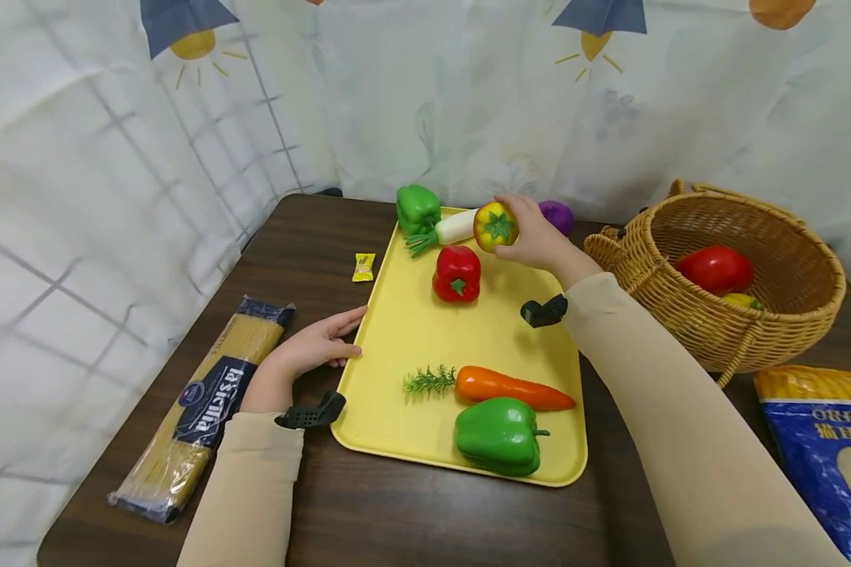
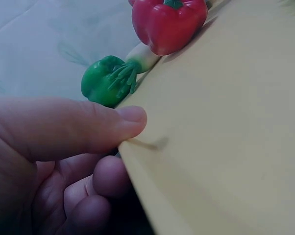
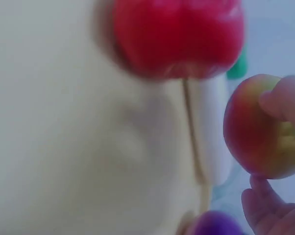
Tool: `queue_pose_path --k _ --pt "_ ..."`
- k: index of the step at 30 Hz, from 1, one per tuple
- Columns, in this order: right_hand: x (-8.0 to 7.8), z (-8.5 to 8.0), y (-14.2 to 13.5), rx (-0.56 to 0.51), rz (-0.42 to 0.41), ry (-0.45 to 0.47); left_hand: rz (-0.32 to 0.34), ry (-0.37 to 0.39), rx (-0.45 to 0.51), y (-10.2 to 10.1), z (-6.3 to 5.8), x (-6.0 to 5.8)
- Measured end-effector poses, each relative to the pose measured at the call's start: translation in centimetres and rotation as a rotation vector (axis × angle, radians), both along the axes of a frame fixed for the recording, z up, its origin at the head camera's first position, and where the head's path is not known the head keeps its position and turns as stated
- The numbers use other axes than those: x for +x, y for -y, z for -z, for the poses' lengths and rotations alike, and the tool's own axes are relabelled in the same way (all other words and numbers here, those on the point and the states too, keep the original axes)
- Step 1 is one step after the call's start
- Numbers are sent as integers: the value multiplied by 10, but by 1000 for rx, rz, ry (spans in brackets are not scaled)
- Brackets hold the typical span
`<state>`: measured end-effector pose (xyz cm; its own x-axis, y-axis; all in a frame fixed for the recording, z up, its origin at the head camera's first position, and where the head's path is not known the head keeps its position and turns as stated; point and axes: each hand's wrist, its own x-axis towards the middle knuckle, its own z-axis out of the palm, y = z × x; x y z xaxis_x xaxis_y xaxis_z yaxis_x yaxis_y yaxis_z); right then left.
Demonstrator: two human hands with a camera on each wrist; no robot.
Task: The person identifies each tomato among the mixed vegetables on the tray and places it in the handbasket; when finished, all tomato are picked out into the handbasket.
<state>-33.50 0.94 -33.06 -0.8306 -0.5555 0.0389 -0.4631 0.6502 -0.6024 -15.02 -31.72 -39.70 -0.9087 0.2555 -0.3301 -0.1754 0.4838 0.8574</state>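
Note:
My right hand (image 1: 535,236) holds a yellow-and-red fruit (image 1: 496,227) with a green leafy top above the far part of a yellow tray (image 1: 404,331). In the right wrist view the thumb and fingers grip the fruit (image 3: 255,132) from either side. My left hand (image 1: 312,346) pinches the tray's left rim, thumb on top and fingers below the edge in the left wrist view. A red bell pepper (image 1: 457,274) sits on the tray near the fruit. A white radish (image 1: 457,227) and a green bell pepper (image 1: 418,209) lie at the far edge.
A carrot (image 1: 503,387) and another green bell pepper (image 1: 499,437) lie at the tray's near end. Behind my right hand is a purple vegetable (image 1: 557,216). A wicker basket (image 1: 624,260) stands right; spaghetti (image 1: 220,394), a yellow packet (image 1: 363,267) and a blue bag (image 1: 801,449) lie around.

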Motion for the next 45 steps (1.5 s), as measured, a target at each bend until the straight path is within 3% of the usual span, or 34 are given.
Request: queue_pose_path --k 11,19,27,31,35,40,42,45 --pt "17 -20 -7 -111 15 55 6 1 -2 -2 -2 0" --pt "36 -40 -14 -211 -68 102 -5 6 0 2 -4 2" --pt "55 -66 -28 -294 -83 160 -16 4 4 9 -4 5" --pt "65 -86 -53 -361 -83 174 -27 6 -1 9 -4 5" --pt "72 -100 -96 -444 -63 141 -35 1 -8 8 -4 6" --pt "71 -93 -157 -586 -18 182 -40 4 -18 8 -4 6" --pt "71 -86 -178 -567 43 187 -36 3 -21 9 -4 6" --pt "75 -74 -203 -411 128 125 -30 1 -23 9 -4 7"
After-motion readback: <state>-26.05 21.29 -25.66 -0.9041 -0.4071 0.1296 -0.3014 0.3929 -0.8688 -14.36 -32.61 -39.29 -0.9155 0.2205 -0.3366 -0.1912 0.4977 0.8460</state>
